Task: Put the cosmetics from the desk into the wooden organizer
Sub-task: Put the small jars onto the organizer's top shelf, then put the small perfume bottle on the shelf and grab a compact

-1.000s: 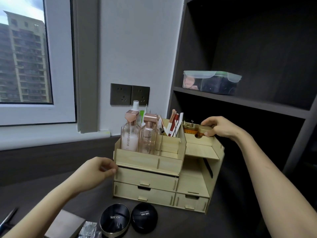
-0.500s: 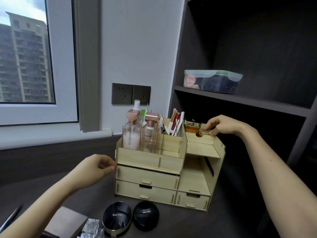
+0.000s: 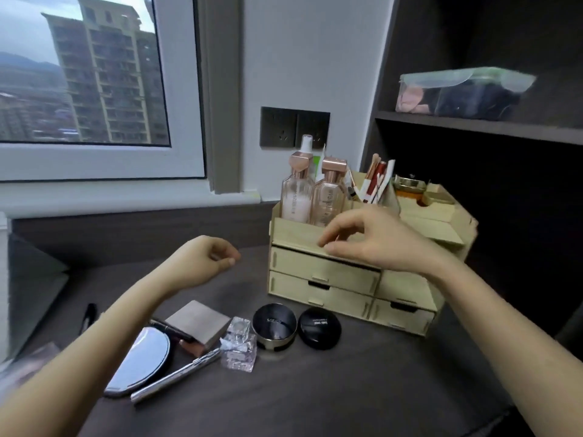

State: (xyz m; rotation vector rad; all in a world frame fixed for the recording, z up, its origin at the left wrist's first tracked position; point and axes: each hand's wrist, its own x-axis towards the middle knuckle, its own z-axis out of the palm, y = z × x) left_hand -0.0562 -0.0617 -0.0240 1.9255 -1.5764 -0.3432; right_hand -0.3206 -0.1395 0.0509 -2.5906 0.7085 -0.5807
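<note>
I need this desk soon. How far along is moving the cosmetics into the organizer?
Done: two pink bottles, brushes and a gold jar stand in the wooden organizer. In hand: nothing; left hand and right hand are empty. Left on the desk: two black compacts, perfume bottle, grey box, silver tube.

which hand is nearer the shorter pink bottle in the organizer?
Right. The right hand is just in front of the shorter pink bottle, by the wooden organizer's front wall; the left hand is off to the left, over the desk.
</note>
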